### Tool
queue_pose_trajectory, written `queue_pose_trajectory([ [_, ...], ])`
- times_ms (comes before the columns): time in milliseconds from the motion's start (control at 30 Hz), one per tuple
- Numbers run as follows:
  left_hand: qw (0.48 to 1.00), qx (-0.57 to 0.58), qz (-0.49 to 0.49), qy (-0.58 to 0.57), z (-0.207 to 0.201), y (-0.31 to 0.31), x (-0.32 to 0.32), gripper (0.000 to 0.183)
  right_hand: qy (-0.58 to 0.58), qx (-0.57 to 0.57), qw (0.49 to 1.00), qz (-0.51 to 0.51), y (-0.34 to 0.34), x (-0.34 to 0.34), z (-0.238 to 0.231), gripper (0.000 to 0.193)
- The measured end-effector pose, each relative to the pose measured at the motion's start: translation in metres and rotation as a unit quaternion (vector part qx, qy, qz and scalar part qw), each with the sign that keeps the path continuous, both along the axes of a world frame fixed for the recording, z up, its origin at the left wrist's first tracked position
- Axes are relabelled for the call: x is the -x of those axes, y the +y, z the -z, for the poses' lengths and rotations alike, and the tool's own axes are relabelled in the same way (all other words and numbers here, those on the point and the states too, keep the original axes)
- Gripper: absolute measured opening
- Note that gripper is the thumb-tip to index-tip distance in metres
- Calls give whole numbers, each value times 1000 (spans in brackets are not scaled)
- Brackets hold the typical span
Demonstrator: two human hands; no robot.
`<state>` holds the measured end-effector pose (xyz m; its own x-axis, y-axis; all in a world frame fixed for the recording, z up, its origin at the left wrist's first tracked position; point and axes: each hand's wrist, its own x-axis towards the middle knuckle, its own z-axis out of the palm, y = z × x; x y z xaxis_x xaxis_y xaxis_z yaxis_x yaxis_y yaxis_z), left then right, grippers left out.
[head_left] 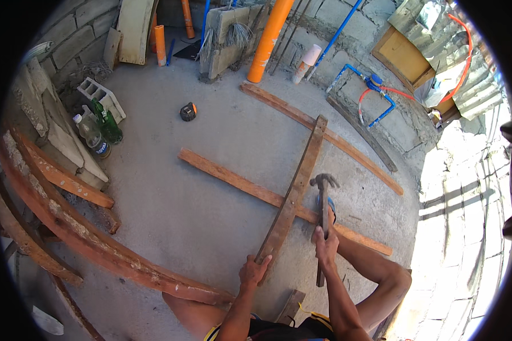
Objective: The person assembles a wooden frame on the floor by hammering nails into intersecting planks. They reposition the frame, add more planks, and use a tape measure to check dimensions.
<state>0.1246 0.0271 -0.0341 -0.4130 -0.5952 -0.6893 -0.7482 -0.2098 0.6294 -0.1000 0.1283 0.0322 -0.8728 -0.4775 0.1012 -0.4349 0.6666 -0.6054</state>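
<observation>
My right hand is wrapped round the wooden handle of a claw hammer, whose metal head points away from me above the floor. My left hand grips the near end of a long brown wooden plank. That plank lies across two reddish wooden strips: a nearer strip and a farther strip. Small nail heads seem to show on the plank near its crossing with the nearer strip. Part of my foot, in a blue slipper, shows behind the hammer.
A tape measure lies on the concrete floor. Several curved-looking timbers lie at the left, near a green bottle and a clear bottle. An orange pipe leans at the back. Blue pipework stands by the wall.
</observation>
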Motion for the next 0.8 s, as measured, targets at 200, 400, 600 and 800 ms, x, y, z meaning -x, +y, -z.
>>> queue_pose_trajectory([
  [200,999,-34,-3,-8,7,-1,4,93,65,575,811,-84,-20,9,-281,52],
  [400,1000,-5,-14,-25,2,2,7,97,-1,138,989,-43,-41,-50,-103,50],
  [600,984,175,-4,-42,-21,0,14,112,-114,62,992,-1,6,1,-43,45],
  [800,970,233,68,25,0,28,-5,121,34,608,765,-210,-40,2,-329,52],
])
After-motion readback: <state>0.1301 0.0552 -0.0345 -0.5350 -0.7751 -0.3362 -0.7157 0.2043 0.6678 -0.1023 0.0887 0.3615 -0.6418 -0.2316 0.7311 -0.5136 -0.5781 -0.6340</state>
